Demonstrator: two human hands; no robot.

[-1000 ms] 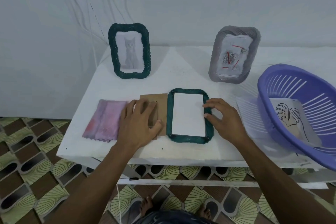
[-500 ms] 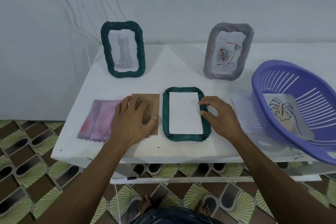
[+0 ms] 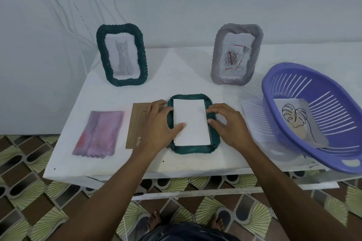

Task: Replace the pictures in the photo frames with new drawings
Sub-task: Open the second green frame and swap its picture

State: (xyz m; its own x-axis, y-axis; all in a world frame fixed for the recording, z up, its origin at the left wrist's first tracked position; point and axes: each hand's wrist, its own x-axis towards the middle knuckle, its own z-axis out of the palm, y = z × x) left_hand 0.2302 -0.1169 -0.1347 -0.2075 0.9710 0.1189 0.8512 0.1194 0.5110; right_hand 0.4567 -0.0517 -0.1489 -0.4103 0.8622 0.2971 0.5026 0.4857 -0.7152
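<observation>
- A dark green frame with a twisty rope edge (image 3: 193,149) lies flat and face down near the front of the white table (image 3: 176,72).
- A plain white sheet of paper (image 3: 191,122) sits inside this frame, with its blank side up.
- The left hand (image 3: 159,125) rests on the left side of the frame. Its thumb lies flat on the white paper and its fingers are spread on the frame's edge. It is pressing down, not holding anything.
- The right hand (image 3: 228,123) rests on the right side of the frame. Its fingers are bent and the tips touch the edge where paper meets frame. It is not gripping anything either.
- A flat brown cardboard backing (image 3: 136,127) lies just to the left of the frame, partly under the left hand.
- A pink and purple cloth with a wavy edge (image 3: 100,134) lies further left, apart from the cardboard.
- At the back left, another dark green rope frame (image 3: 121,55) stands up. It holds a grey drawing of a cat.
- At the back right, a grey frame with a wavy edge (image 3: 236,54) stands up. It holds a drawing with roses and red lines.
- A purple plastic basket with slots (image 3: 313,92) sits tilted at the right edge of the table.
- Inside the basket lies a sheet with a black line drawing of a leaf (image 3: 295,121).
</observation>
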